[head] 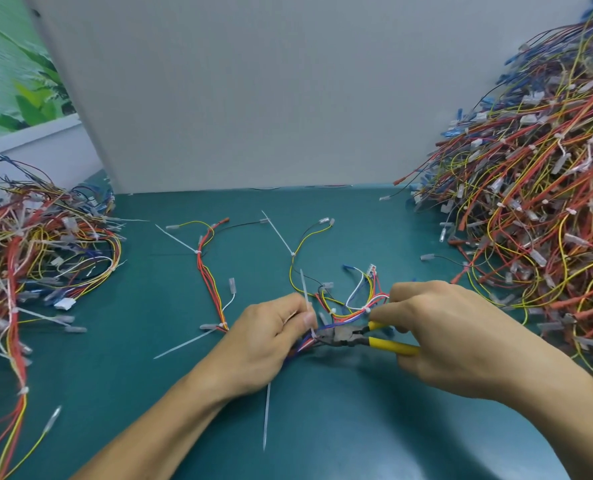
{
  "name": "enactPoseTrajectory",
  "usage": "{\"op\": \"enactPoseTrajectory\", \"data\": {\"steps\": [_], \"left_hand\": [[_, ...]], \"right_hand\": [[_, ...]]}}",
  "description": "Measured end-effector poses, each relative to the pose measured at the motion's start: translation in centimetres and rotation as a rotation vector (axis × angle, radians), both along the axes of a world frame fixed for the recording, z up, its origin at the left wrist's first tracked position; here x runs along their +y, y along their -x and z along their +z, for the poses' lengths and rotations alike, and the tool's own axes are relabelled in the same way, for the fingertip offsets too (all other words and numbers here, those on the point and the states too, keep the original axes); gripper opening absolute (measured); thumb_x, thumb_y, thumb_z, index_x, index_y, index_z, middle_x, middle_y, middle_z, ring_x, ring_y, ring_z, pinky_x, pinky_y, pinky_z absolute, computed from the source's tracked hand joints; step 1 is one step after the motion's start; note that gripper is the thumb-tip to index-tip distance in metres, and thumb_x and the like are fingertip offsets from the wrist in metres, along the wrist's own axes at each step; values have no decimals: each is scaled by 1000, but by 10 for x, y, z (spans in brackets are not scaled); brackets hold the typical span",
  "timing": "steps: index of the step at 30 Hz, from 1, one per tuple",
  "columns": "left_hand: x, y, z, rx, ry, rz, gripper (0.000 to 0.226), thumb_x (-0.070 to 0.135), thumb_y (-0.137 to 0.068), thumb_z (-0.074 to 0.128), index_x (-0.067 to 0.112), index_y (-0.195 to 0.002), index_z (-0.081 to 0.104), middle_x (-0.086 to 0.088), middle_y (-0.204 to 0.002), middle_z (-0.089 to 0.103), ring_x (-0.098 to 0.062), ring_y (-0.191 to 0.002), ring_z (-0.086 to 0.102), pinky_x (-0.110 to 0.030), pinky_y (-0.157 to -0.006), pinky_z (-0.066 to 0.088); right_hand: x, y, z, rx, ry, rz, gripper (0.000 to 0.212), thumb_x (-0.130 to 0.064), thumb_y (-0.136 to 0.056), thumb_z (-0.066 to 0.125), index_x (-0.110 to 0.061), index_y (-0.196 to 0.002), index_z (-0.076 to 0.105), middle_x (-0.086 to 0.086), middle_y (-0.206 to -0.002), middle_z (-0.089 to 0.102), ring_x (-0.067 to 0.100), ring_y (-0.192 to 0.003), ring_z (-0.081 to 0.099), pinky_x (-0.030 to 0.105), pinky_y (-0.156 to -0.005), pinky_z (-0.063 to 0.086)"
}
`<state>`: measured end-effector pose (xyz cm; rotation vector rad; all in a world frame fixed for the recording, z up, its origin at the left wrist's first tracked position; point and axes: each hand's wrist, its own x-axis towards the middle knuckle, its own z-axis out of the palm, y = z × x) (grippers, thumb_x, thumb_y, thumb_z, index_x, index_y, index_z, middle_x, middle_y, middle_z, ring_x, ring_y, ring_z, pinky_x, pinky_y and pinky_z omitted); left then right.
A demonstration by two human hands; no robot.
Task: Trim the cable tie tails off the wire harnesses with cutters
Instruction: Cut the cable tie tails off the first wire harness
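Cutters (pixel 348 336) are sitting gripped in right hand (pixel 461 337), jaws at a tie on wire harness (pixel 348 315) mid green mat (pixel 184 393); left hand (pixel 267 337) is pinching harness and upright cable tie tail (pixel 304 289).

You are looking down at a bench (pixel 322 427) covered in a dark teal mat, smooth and slightly glossy, with a soft sheen near its front edge. Along the back edge stands a plain pale grey board (pixel 253 98), which fills most of what you see above the mat and meets it in a straight line. Past the board's slanting left edge, beyond the back left corner, there is a picture of broad green leaves (pixel 18 81) on a pale green ground, with a white ledge (pixel 28 140) just below it. The light is even and diffuse, and shadows are faint.
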<state>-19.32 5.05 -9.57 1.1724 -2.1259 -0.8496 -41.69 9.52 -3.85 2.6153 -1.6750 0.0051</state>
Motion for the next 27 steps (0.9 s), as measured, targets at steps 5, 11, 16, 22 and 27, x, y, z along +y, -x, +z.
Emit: {"op": "enactPoseTrajectory", "data": {"steps": [5, 11, 16, 22, 27], "left_hand": [[2, -1, -2, 26, -2, -21, 23, 23, -98, 49, 23, -76, 52, 10, -58, 44, -6, -55, 37, -16, -56, 33], [-1, -2, -4, 219, -168, -58, 22, 16, -99, 50, 17, -78, 54, -3, -61, 44, -17, -54, 37, -28, -53, 35], [-5, -3, -8, 381, -264, -78, 13, 17, -92, 53, 13, -80, 55, -5, -64, 48, -12, -48, 35, -23, -48, 33], [-7, -6, -11, 478, -318, -102, 3, 17, -84, 58, 18, -81, 58, -3, -67, 46, -8, -50, 36, -17, -48, 31], [-7, -5, -9, 472, -329, -77, 7, 19, -81, 60, 25, -78, 60, -6, -72, 48, -9, -52, 35, -19, -50, 30]], "right_hand": [[0, 0, -1, 15, -14, -28, 24, -34, -81, 52, -37, -104, 56, -13, -90, 43, 16, -90, 54, 29, -68, 44], [0, 0, -1, 10, -18, -50, 24, -35, -81, 51, -34, -104, 57, -12, -95, 49, 16, -91, 55, 30, -71, 48], [-1, 0, -2, -13, -24, -48, 30, -36, -81, 52, -37, -111, 58, -12, -95, 51, 15, -91, 54, 28, -71, 47], [-2, 0, -3, -31, -45, -50, 30, -34, -80, 54, -37, -110, 58, -14, -94, 49, 15, -88, 52, 29, -70, 46], [-2, 0, -2, -35, -48, -41, 28, -33, -80, 54, -38, -107, 58, -14, -93, 47, 15, -90, 51, 29, -72, 47]]}}
